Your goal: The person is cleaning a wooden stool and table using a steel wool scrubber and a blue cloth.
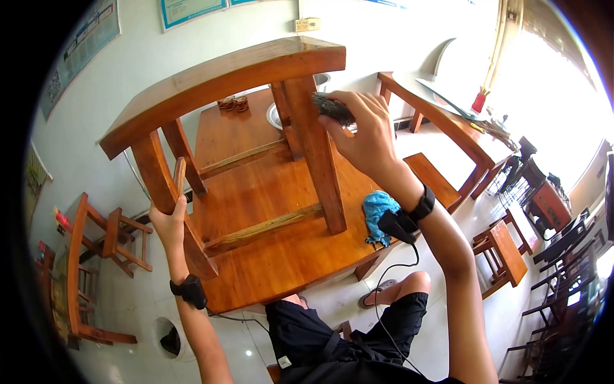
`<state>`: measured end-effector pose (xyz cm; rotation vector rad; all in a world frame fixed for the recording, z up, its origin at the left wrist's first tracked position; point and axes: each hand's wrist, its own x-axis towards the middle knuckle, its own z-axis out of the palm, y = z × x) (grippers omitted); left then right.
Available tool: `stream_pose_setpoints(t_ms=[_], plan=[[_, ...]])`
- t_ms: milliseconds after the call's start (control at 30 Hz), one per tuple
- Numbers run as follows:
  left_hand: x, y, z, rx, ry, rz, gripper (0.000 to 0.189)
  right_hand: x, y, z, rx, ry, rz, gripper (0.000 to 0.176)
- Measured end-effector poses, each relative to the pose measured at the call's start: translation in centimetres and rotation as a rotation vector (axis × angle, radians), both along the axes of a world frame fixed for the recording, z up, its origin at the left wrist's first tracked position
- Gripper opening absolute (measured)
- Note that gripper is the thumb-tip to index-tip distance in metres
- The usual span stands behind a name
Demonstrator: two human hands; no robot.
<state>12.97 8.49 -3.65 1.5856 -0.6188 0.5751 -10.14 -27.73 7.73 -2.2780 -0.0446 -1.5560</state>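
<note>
A wooden stool (230, 70) stands upright on the brown wooden table (256, 278). My left hand (169, 221) is wrapped round its near left leg, with the thumb pointing up. In my right hand (371, 131) is a dark, rough steel wool pad (334, 109), pinched between thumb and fingers. The pad is right at the upper part of the stool's right leg (313, 147), just below the seat. A crumpled blue cloth (378, 214) lies at the table's right edge, beneath my right forearm.
Behind the stool are metal bowls (274, 117) and small brown items (233, 104). Another table (441, 118) at the right bears a red cup (478, 102). More stools (502, 256) and a bin (171, 339) stand on the floor. Cables run from both wristbands.
</note>
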Motion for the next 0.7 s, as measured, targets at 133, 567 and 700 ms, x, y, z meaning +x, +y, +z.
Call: stream_pose_setpoints(t_ms=[133,567,700], plan=[[-0.3,-0.1,0.3,0.004,0.015,-0.010,0.029,2.9,-0.7,1.0,-0.355,-0.118,-0.021,0.029],[-0.1,0.2,-0.2,-0.016,0.057,-0.005,0.034,4.4,-0.5,-1.7,-0.493,-0.210,0.011,0.039],[0.1,0.3,-0.3,0.006,0.073,-0.003,0.034,4.2,-0.3,-3.8,-0.463,-0.166,0.002,0.038]])
